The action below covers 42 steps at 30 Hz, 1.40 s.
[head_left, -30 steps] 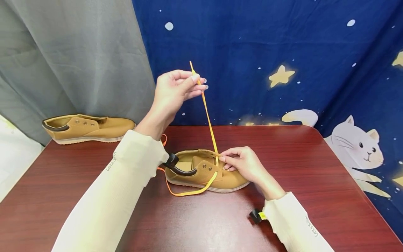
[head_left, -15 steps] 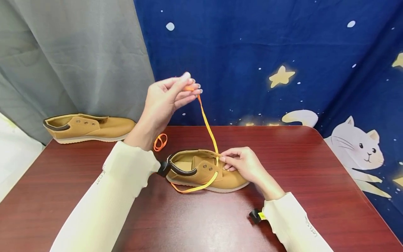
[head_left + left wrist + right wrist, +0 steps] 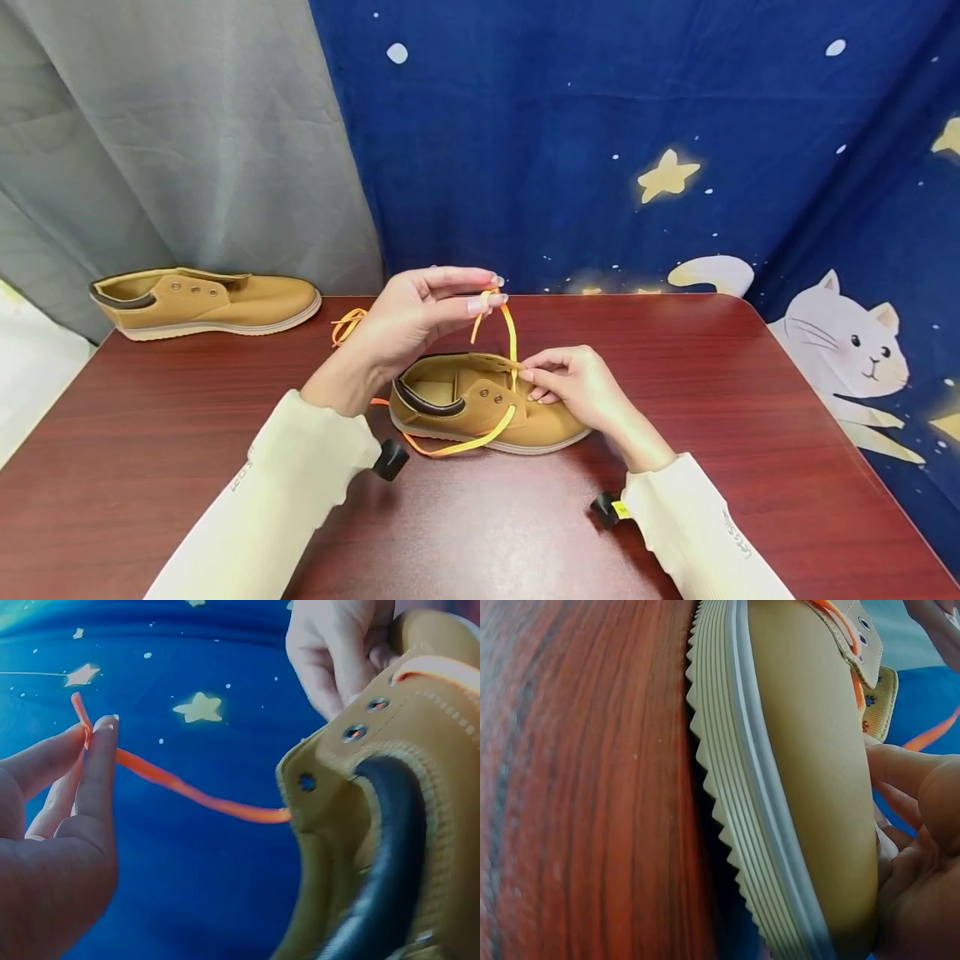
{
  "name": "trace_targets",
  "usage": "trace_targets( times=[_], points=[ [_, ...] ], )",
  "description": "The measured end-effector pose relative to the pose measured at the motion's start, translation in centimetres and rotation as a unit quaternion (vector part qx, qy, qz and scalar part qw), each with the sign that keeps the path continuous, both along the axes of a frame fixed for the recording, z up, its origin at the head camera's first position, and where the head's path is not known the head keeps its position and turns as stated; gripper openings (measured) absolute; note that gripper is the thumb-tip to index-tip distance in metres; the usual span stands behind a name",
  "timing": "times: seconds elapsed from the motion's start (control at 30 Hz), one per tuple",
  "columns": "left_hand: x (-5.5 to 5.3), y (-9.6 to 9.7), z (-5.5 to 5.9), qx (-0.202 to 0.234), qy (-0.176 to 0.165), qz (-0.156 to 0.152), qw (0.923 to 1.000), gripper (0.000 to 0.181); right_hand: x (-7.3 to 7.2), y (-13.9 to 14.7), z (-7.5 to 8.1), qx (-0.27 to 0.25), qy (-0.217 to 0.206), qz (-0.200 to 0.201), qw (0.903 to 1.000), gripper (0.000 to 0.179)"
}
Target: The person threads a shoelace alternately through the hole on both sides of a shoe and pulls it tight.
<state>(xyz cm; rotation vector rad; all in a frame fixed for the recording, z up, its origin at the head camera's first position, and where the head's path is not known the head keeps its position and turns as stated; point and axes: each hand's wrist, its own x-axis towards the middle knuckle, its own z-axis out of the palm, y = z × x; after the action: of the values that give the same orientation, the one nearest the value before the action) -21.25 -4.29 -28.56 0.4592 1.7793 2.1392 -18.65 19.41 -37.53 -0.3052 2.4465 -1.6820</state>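
Observation:
A tan shoe [image 3: 551, 425] lies on the table, toe pointing right, with a yellow-orange shoelace [image 3: 513, 333] running through its front eyelets. Between thumb and fingers, my left hand [image 3: 408, 325] pinches that lace near one end, above and behind the shoe. The left wrist view shows the short lace tip sticking up past the fingertips, and the lace [image 3: 191, 791] sagging toward the shoe's flap. With thumb and fingertips, my right hand [image 3: 581, 392] pinches the far eyelet flap near the toe. The lace's other half loops along the near side and passes behind the heel.
A matching unlaced shoe [image 3: 217, 304] stands at the table's back left. A bundled orange stretch of lace [image 3: 345, 323] lies behind my left wrist. The reddish-brown table [image 3: 487, 533] ends at a grey curtain [image 3: 247, 125] and a blue star-patterned curtain [image 3: 525, 125].
My left hand comes down from high above the shoe to just over it, and the lace goes from taut to slack and curved. The right hand keeps its hold on the flap.

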Motion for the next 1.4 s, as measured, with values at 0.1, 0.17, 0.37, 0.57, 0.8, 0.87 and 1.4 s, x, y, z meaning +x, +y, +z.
trace_targets(
  times=[0.1, 0.17, 0.37, 0.57, 0.8, 0.87, 1.4],
  points=[
    [0.5, 0.1, -0.9, -0.016, -0.004, -0.001, 0.9999, 0.039, -0.1, 0.0, 0.0, 0.000, 0.000, 0.000, 1.0000, 0.019],
    [0.8, 0.3, -1.6, -0.023, -0.006, -0.004, 0.9997, 0.040, -0.1, 0.1, 0.0, 0.000, 0.001, 0.001, 1.0000, 0.020],
    [1.6, 1.5, -4.1, -0.044, 0.019, 0.017, 0.9987, 0.039, 0.0, 0.1, 0.1, 0.002, 0.005, 0.000, 1.0000, 0.020],
    [2.6, 2.4, -5.8, -0.073, 0.109, 0.052, 0.9900, 0.026, 0.0, 0.1, 0.6, 0.017, 0.011, 0.010, 0.9997, 0.019],
    [3.6, 2.6, -6.0, -0.106, 0.162, 0.080, 0.9778, 0.015, 0.8, -0.1, 2.3, 0.103, 0.080, 0.011, 0.9913, 0.015],
    [3.7, 2.5, -6.0, -0.115, 0.176, 0.081, 0.9741, 0.014, 1.1, -0.5, 2.6, 0.114, 0.106, 0.012, 0.9878, 0.013],
    [4.0, 1.8, -7.0, -0.134, 0.382, 0.044, 0.9135, 0.018, 1.8, -1.2, 2.1, 0.172, 0.116, 0.114, 0.9716, 0.012]
  ],
)
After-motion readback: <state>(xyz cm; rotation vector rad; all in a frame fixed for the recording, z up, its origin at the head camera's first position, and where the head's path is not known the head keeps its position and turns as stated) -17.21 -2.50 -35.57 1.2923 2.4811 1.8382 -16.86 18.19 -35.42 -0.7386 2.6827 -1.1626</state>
